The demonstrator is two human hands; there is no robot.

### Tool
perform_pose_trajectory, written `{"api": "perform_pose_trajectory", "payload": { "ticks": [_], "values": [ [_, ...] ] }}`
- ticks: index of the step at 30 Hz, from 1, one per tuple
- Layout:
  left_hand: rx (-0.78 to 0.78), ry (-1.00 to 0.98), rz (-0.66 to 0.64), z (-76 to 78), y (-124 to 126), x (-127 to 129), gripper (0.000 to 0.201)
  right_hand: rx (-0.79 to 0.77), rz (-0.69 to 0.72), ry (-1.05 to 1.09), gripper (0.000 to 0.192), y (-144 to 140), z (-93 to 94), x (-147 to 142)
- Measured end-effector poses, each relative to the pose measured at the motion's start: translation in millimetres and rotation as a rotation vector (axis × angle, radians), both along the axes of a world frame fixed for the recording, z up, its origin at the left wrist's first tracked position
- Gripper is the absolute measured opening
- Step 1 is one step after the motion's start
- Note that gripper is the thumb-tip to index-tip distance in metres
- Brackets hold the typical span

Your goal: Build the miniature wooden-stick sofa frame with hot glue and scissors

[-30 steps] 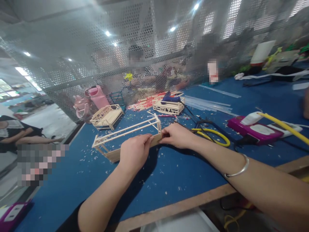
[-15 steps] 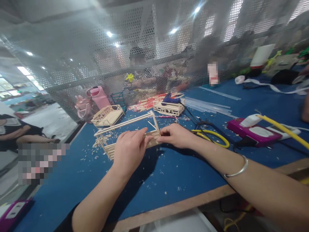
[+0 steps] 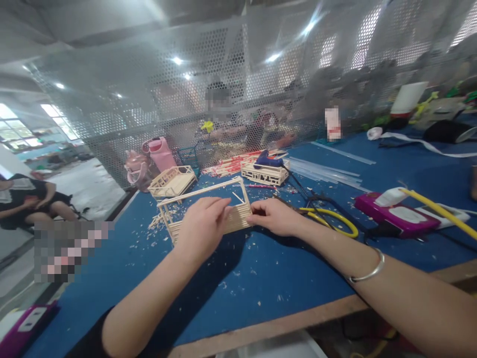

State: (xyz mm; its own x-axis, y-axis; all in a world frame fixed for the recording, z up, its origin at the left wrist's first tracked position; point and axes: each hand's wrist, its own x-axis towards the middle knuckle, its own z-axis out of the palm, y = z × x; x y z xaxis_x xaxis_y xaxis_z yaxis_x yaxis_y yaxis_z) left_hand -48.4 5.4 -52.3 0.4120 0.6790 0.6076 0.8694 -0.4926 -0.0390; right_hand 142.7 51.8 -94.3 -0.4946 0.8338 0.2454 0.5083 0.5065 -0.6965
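Observation:
A small model frame of pale wooden sticks (image 3: 237, 219) stands on the blue tabletop, with a slatted lower panel and a raised top rail. My left hand (image 3: 204, 223) is closed around its front, covering the middle of the slats. At the frame's right end, the thumb and fingers of my right hand (image 3: 274, 216) pinch the corner beside the slats. A thin loose-looking stick slants inside the frame near that corner. The tips of my left fingers are partly hidden behind the panel.
Behind stand two more stick models (image 3: 175, 183), one bearing a blue glue gun (image 3: 269, 160). Red and pale sticks (image 3: 231, 163) and clear glue sticks (image 3: 324, 171) lie further back. To the right are a yellow cable (image 3: 346, 231) and purple power strip (image 3: 395, 214). Scraps litter the blue table (image 3: 283, 278).
The view has shifted slightly, so everything sits a little lower and further right. More of the slatted panel shows between my hands. Both hands stay at the frame.

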Motion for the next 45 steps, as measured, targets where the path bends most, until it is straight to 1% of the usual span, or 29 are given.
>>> {"api": "perform_pose_trajectory", "payload": {
  "ticks": [3, 5, 7, 12, 19, 21, 22, 25, 26, 27, 28, 29, 31, 33, 34, 35, 37, 39, 41, 43, 45],
  "values": [
    [-0.228, 0.003, 0.088, -0.3, 6, 25, 0.026, 0.016, -0.01, -0.004, 0.022, 0, 0.0, 0],
    [-0.307, -0.035, 0.119, -0.2, 9, 31, 0.025, 0.036, -0.022, -0.02, 0.023, -1, 1.1, 0],
    [-0.32, -0.068, 0.112, -0.4, 11, 31, 0.025, 0.066, -0.032, -0.041, 0.024, -3, 2.3, 0],
    [-0.292, -0.102, 0.098, -2.2, 8, 27, 0.025, 0.145, -0.055, -0.109, 0.023, -7, 4.8, 0],
    [-0.284, -0.08, 0.105, -6.0, 9, 29, 0.026, 0.16, -0.061, -0.15, 0.019, -9, 6.7, 0],
    [-0.241, -0.068, 0.112, -6.4, 7, 30, 0.025, 0.15, -0.049, -0.135, 0.02, -8, 6.5, 0],
    [-0.193, -0.065, 0.099, -5.8, 5, 29, 0.025, 0.138, -0.044, -0.122, 0.02, -8, 6.5, 0],
    [0.034, -0.112, -0.009, -0.6, -10, 21, 0.026, 0.084, -0.044, -0.096, 0.021, -6, 6.1, 1],
    [0.111, -0.157, -0.035, 1.7, -15, 14, 0.025, 0.06, -0.051, -0.098, 0.022, -6, 5.9, 1],
    [0.18, -0.221, -0.032, 3.6, -19, 5, 0.023, 0.033, -0.061, -0.103, 0.023, -5, 5.6, 1],
    [0.236, -0.301, 0.004, 4.8, -22, -7, 0.022, 0.008, -0.068, -0.107, 0.023, -5, 5.2, 1],
    [0.275, -0.396, 0.069, 4.9, -22, -20, 0.02, -0.011, -0.074, -0.11, 0.023, -4, 4.6, 1],
    [0.296, -0.623, 0.226, 1.2, -18, -49, 0.02, -0.03, -0.078, -0.116, 0.022, -4, 3.3, 1],
    [0.151, -0.798, 0.294, -6.7, -11, -76, 0.024, -0.041, -0.079, -0.119, 0.022, -4, 2.1, 1],
    [0.11, -0.822, 0.312, -11.3, -8, -88, 0.026, -0.052, -0.082, -0.116, 0.023, -4, 1.7, 0],
    [0.065, -0.851, 0.322, -15.6, -5, -96, 0.027, -0.069, -0.083, -0.108, 0.024, -4, 1.4, 0],
    [-0.003, -0.964, 0.333, -21.9, -4, -106, 0.032, -0.118, -0.078, -0.075, 0.028, -5, 0.8, 0],
    [-0.125, -1.154, 0.323, -23.9, -6, -107, 0.041, -0.184, -0.066, -0.032, 0.032, -5, -0.1, -1],
    [-0.329, -1.303, 0.302, -23.0, -9, -103, 0.052, -0.228, -0.062, 0.002, 0.037, -4, -1.9, -1],
    [-0.549, -1.348, 0.273, -21.5, -13, -98, 0.058, -0.237, -0.064, 0.018, 0.04, -3, -4.2, -1],
    [-0.702, -1.325, 0.228, -21.4, -16, -94, 0.055, -0.227, -0.067, 0.019, 0.042, -3, -6.1, -1]
  ]
}}
